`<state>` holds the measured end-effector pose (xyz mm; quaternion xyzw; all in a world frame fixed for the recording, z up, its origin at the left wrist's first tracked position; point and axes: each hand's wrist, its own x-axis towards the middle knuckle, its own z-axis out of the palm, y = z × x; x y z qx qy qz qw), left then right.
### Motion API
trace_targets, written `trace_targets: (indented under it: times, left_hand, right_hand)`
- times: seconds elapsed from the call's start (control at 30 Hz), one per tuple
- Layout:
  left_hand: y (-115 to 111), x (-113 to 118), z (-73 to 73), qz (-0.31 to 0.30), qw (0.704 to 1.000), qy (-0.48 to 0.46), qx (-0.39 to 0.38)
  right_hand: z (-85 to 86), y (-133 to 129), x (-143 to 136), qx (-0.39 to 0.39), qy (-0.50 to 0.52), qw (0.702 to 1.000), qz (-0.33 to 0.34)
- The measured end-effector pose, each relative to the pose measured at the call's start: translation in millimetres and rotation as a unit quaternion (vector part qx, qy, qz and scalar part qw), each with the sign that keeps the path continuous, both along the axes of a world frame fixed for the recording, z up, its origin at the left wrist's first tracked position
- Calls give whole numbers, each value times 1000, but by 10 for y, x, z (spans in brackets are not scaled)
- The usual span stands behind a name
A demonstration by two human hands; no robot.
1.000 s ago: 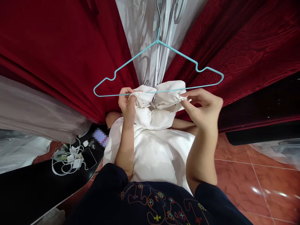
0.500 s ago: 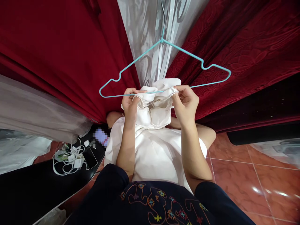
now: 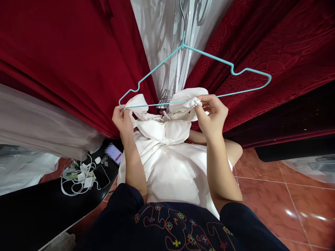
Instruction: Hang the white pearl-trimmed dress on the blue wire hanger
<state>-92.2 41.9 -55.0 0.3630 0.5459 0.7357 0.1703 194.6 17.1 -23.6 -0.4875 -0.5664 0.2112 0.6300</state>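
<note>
One side drawn outward

White satin dress [image 3: 170, 153], bead-trimmed, on lap [image 3: 234, 150], sleeves [image 3: 137, 100] at pale-blue wire hanger [image 3: 160, 65]. Bare left hand [image 3: 123, 120] now out at hanger's end, fingers pinching dress fabric; bare right hand [image 3: 213, 115] still clamped on beaded edge [image 3: 193, 106]. Bodice [image 3: 176, 130] spread wider, probably easier to handle.

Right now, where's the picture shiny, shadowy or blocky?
In the head view, bright glare spots shine on the red floor tiles at lower right; in the head view, soft grey shadows lie on the skirt of the white dress; in the head view too, blocky squares cover something beside the lit screen.
</note>
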Motion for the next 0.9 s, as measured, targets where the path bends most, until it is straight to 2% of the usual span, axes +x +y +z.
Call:
trace_targets:
  times: [0.1, 0.2, 0.37, 0.47, 0.57, 0.67, 0.83, 0.9]
  left_hand:
    - [5, -154, 92, 75, 997, -18, -32]
    - [11, -250, 239, 98, 995, 1, -27]
    - [74, -251, 559, 88, 995, 45, 6]
    - [83, -108, 763, 60, 993, 94, 24]
    - [71, 103, 895, 20, 987, 160, 30]
    - [104, 249, 908, -40, 981, 185, 34]
    - [207, 262, 781, -70, 977, 197, 39]
    - [178, 284, 737, -105, 977, 170, 79]
  right_hand:
    - [12, -14, 22, -1, -7, 1000, 2]
    - [23, -25, 34, 4, -10, 1000, 9]
    - [13, -24, 29, 1, -3, 1000, 15]
    - [-13, -9, 14, -2, 4, 1000, 19]
    - [-37, 7, -1, 0, 13, 1000, 16]
    - [-36, 9, -5, -1, 13, 1000, 12]
    - [11, 6, 20, -8, -7, 1000, 13]
    - [18, 13, 29, -12, -13, 1000, 11]
